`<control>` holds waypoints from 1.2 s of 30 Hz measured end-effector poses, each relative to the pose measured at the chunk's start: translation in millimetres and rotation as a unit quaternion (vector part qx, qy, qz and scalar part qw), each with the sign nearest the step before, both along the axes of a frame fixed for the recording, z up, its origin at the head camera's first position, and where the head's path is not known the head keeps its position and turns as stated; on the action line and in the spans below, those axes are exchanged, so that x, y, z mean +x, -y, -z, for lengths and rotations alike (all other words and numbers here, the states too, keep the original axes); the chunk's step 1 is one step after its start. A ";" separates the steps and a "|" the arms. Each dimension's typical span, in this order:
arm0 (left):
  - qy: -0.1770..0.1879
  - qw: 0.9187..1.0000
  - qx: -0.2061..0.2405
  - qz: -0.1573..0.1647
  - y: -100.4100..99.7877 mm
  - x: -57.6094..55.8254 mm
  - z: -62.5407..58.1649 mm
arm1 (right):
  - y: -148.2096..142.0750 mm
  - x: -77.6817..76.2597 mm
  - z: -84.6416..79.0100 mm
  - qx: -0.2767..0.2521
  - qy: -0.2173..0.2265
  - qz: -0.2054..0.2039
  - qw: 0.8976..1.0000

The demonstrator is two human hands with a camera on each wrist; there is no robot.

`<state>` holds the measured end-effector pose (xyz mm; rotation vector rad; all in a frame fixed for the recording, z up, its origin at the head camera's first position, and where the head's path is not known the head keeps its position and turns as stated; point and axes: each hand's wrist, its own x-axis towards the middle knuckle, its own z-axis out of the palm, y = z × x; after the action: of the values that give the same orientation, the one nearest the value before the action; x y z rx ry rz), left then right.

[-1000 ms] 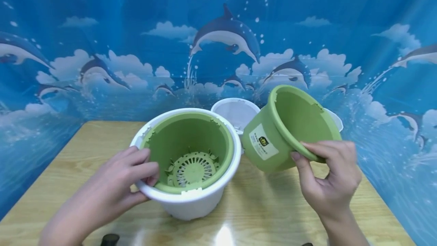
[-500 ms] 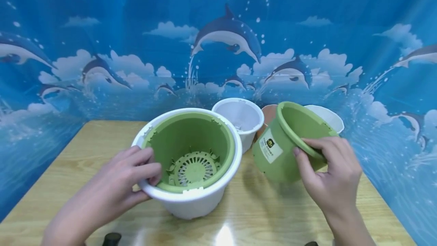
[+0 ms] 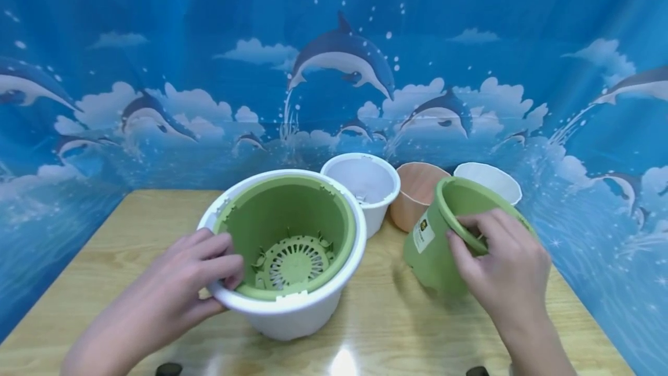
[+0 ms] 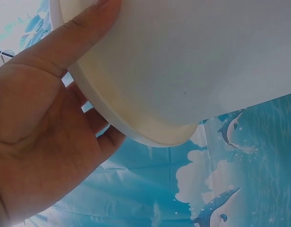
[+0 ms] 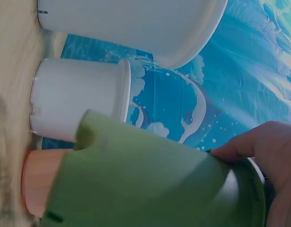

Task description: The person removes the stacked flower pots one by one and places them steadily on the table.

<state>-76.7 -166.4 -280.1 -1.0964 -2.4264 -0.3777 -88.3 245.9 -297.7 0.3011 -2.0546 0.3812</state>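
Note:
A large white plastic flowerpot [image 3: 292,322] stands on the table at left of centre, with a green flowerpot [image 3: 289,205] nested inside it; a slotted base shows at its bottom. My left hand [image 3: 182,280] grips the white pot's near-left rim, thumb outside and fingers over the edge. In the left wrist view the thumb lies along the white pot's outer wall [image 4: 192,61]. To the right, my right hand [image 3: 508,274] pinches the rim of a second green flowerpot [image 3: 435,263], which leans to the right with a pale label on its side. The right wrist view shows its green wall [image 5: 136,175] close up.
Behind stand a smaller white pot [image 3: 383,213], an orange-brown pot [image 3: 409,208] and another white pot [image 3: 487,181], partly hidden by the held green one. Dark round tips [image 3: 169,369] show at the near edge. A blue dolphin-print curtain [image 3: 235,74] hangs behind the wooden table [image 3: 130,237].
The right hand has lowered the labelled green pot and carried it a little to the right, uncovering the small white and orange-brown pots. The left hand stays on the white pot's rim.

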 end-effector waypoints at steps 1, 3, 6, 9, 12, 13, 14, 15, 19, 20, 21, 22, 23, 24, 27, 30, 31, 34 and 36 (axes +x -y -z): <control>0.003 1.000 -0.001 -0.003 0.0 0.5 0.5 | -1.3 0.1 0.3 0.006 0.010 0.006 1.000; 0.007 1.000 -0.001 -0.005 -0.1 1.0 1.0 | -4.0 0.5 0.3 0.024 0.037 0.022 0.999; 0.009 1.000 0.001 -0.008 -0.2 1.2 1.4 | -6.7 -0.7 0.0 0.035 0.075 0.043 0.996; 0.007 1.000 -0.001 -0.007 -0.4 0.9 0.7 | -9.6 -1.4 -1.3 0.038 0.119 0.067 0.990; 0.006 1.000 -0.003 -0.009 -0.7 1.1 0.8 | -12.4 -2.5 -1.1 0.028 0.159 0.082 0.983; 0.007 1.000 -0.004 -0.009 -0.8 1.2 0.7 | -13.5 -3.2 -1.1 0.025 0.173 0.087 0.981; 0.007 1.000 -0.004 -0.009 -0.9 1.0 0.6 | -14.6 -3.8 -1.1 0.023 0.187 0.093 0.978; 0.008 1.000 -0.004 -0.009 -1.0 0.9 0.5 | -15.7 -4.4 -1.0 0.020 0.200 0.098 0.975; 0.014 1.000 -0.007 -0.010 -0.9 1.2 -0.2 | -20.6 -6.5 -1.0 0.017 0.246 0.112 0.963; 0.015 1.000 -0.008 -0.011 -0.8 1.3 -0.3 | -22.0 -6.9 -1.1 0.017 0.257 0.114 0.960; 0.016 1.000 -0.009 -0.012 -0.8 1.6 -0.4 | -23.4 -7.2 -1.1 0.017 0.268 0.115 0.956; 0.018 1.000 -0.010 -0.013 -0.4 2.0 -0.3 | -24.2 -7.9 -1.1 0.017 0.282 0.116 0.952; 0.019 1.000 -0.010 -0.013 -0.1 2.4 -0.2 | -25.1 -8.7 -1.2 0.017 0.294 0.117 0.948; 0.018 1.000 -0.010 -0.013 0.0 2.5 -0.1 | -26.0 -9.6 -1.1 0.017 0.305 0.119 0.945; 0.018 1.000 -0.007 -0.012 0.0 2.5 -0.1 | -28.6 -12.5 -0.7 0.018 0.338 0.124 0.933; 0.019 1.000 -0.009 -0.014 -0.1 2.3 -0.5 | -31.3 -15.5 0.7 0.018 0.364 0.124 0.923; 0.021 1.000 -0.011 -0.016 0.0 2.4 -0.7 | -32.2 -16.6 1.4 0.019 0.371 0.124 0.920; 0.025 0.999 -0.014 -0.018 0.1 2.6 -1.0 | -34.0 -19.1 3.7 0.018 0.386 0.120 0.915; 0.025 0.999 -0.012 -0.017 0.1 2.5 -1.1 | -34.7 -20.6 5.1 0.018 0.390 0.117 0.913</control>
<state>-74.1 -166.4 -279.0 -1.0650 -2.4964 -0.3703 -108.8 280.6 -302.9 -0.1108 -2.8456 0.3440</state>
